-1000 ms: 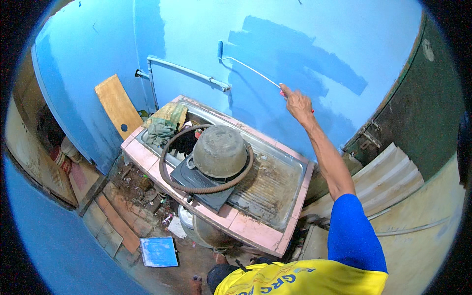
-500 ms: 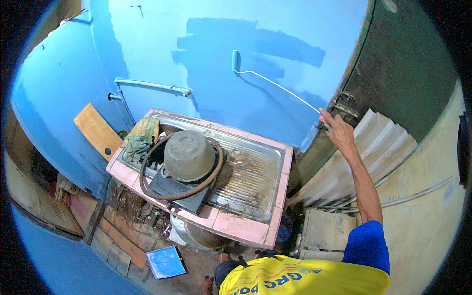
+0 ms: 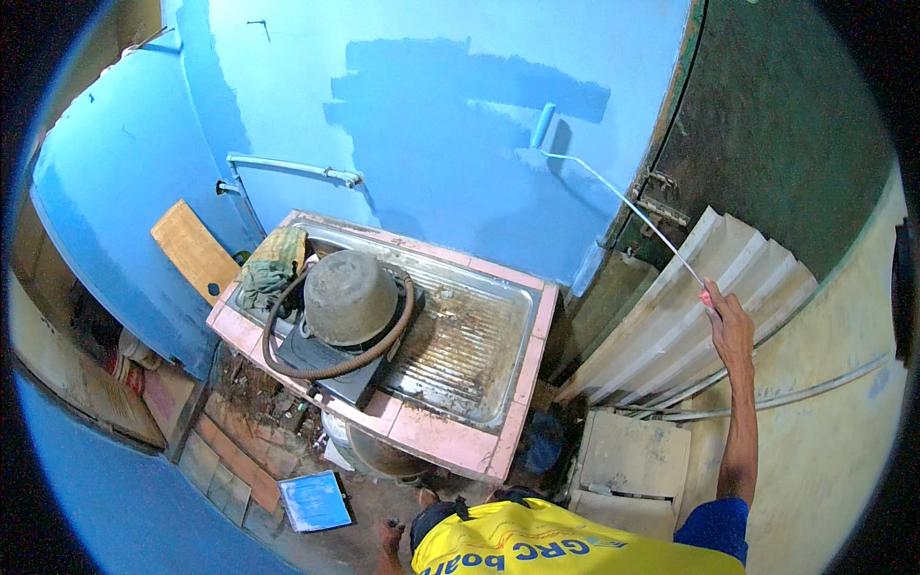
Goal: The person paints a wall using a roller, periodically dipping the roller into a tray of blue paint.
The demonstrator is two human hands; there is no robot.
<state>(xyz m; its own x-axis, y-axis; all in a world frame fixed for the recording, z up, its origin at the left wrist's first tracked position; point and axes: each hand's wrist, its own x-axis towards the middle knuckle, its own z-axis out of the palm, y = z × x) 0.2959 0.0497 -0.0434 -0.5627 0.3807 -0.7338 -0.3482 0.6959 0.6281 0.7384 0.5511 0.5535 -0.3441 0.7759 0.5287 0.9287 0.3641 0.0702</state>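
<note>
My right hand [image 3: 732, 329] is closed around the handle of a long-rod paint roller [image 3: 543, 126], out to the right with the arm stretched. The roller's light blue sleeve is up by the blue wall [image 3: 422, 177], beside a darker blue patch. A shadow falls just right of the sleeve; I cannot tell whether it touches the wall. My left hand [image 3: 390, 537] hangs low at the bottom edge, left of my yellow shirt, its fingers too small and dark to read. A blue-coated paint tray [image 3: 314, 501] lies on the floor near it.
A pink-tiled sink counter [image 3: 460, 446] stands before the wall, holding a grey bucket [image 3: 350, 299], a ringed hose [image 3: 335, 372] and rags [image 3: 265, 283]. A pipe [image 3: 287, 165] runs along the wall. Corrugated sheets [image 3: 704, 278] and a pale cabinet [image 3: 632, 450] stand at right.
My right hand has moved right and down, drawing the roller sleeve rightward along the wall area and tilting it. My left hand has come further into view at the bottom.
</note>
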